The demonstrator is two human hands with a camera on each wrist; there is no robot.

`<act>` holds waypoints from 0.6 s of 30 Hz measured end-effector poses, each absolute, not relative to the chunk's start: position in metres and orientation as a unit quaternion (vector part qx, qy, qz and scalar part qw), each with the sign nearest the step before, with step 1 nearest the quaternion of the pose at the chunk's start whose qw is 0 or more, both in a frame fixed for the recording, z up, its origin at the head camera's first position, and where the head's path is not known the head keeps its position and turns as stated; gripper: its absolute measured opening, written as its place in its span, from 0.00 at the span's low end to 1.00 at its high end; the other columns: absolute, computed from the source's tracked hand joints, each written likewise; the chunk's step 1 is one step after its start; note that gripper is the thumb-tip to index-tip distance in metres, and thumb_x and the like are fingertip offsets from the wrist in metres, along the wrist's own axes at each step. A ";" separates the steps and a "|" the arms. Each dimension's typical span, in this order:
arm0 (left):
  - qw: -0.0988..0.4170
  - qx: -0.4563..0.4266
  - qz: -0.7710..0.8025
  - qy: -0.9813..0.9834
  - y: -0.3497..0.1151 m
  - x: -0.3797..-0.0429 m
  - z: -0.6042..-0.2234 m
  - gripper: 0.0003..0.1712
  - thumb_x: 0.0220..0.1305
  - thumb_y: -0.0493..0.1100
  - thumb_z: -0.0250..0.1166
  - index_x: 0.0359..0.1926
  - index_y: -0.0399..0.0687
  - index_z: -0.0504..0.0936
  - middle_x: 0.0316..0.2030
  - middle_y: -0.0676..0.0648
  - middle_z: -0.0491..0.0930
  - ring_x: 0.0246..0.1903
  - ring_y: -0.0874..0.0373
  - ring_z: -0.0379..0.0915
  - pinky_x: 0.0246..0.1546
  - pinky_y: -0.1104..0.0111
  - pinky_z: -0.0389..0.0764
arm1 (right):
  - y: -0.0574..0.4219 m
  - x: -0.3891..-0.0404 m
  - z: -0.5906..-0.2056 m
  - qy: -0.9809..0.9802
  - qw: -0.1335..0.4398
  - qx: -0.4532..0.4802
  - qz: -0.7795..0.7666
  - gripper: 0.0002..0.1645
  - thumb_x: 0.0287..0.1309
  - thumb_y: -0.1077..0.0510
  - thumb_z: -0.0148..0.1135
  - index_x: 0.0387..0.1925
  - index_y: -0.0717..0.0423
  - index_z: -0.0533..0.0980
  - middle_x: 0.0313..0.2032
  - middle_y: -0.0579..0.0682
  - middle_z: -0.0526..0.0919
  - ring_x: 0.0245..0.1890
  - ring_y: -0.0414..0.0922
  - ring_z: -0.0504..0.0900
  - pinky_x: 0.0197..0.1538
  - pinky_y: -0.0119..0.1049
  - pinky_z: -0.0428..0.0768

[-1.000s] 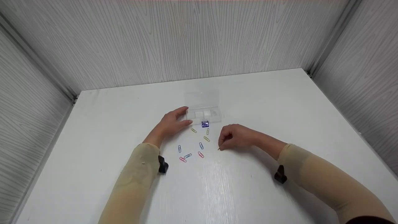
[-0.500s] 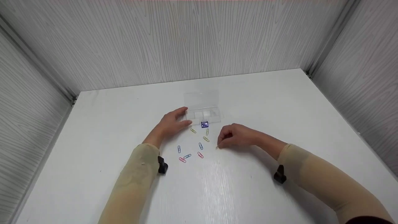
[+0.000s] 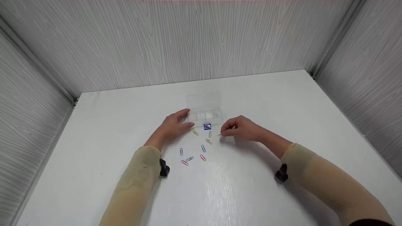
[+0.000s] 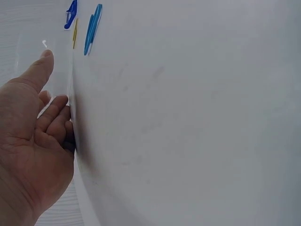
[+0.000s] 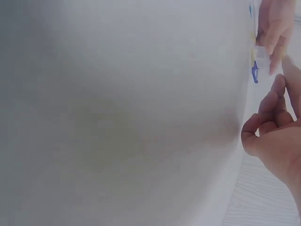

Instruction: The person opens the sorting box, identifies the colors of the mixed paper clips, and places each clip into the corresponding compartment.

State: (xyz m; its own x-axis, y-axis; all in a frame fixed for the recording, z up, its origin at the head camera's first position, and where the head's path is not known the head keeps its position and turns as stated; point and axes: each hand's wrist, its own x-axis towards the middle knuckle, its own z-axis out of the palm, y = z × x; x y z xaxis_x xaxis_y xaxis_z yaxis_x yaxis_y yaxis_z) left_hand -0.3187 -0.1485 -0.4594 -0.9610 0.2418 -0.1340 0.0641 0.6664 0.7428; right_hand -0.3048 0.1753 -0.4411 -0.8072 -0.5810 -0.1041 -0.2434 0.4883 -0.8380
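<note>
A clear plastic box with compartments stands on the table, its see-through lid raised at the back. The blue-purple latch sits at its front. My left hand holds the box by its left end, thumb at the front corner and forefinger at the back one. Right of the latch, my right hand pinches a small yellow paper clip between thumb and fingertips; most of the clip is hidden. Other yellow paper clips lie in front of the box.
Nearer the front lie blue paper clips and pink-red ones. One blue clip overlaps a pink-red clip. Pale wood-grain panels enclose the white table at the back and sides.
My right hand has moved away from me, toward the box's front right, with the yellow paper clip in its fingertips. The left hand has stayed at the box's left end.
</note>
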 end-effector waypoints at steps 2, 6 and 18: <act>0.110 0.090 0.403 0.904 -0.150 -0.318 -0.460 0.43 0.73 0.60 0.67 0.83 0.61 0.62 0.80 0.52 0.64 0.82 0.49 0.49 0.80 0.52 0.50 | 0.174 -0.308 -0.439 0.842 0.171 -0.242 -0.451 0.05 0.67 0.52 0.73 0.41 0.48 0.89 0.38 0.45 0.87 0.39 0.46 0.76 0.40 0.36 0.72; 0.116 0.085 0.402 0.905 -0.149 -0.319 -0.462 0.44 0.72 0.61 0.67 0.83 0.63 0.62 0.80 0.53 0.63 0.82 0.50 0.50 0.80 0.51 0.50 | 0.172 -0.316 -0.434 0.846 0.141 -0.226 -0.462 0.06 0.68 0.53 0.73 0.42 0.49 0.89 0.40 0.45 0.88 0.40 0.46 0.77 0.43 0.38 0.73; 0.115 0.083 0.397 0.907 -0.150 -0.320 -0.460 0.45 0.72 0.62 0.68 0.83 0.63 0.62 0.80 0.54 0.62 0.82 0.50 0.49 0.80 0.51 0.50 | 0.163 -0.342 -0.422 0.847 0.088 -0.184 -0.490 0.07 0.69 0.55 0.72 0.44 0.52 0.88 0.43 0.48 0.88 0.46 0.47 0.79 0.47 0.39 0.78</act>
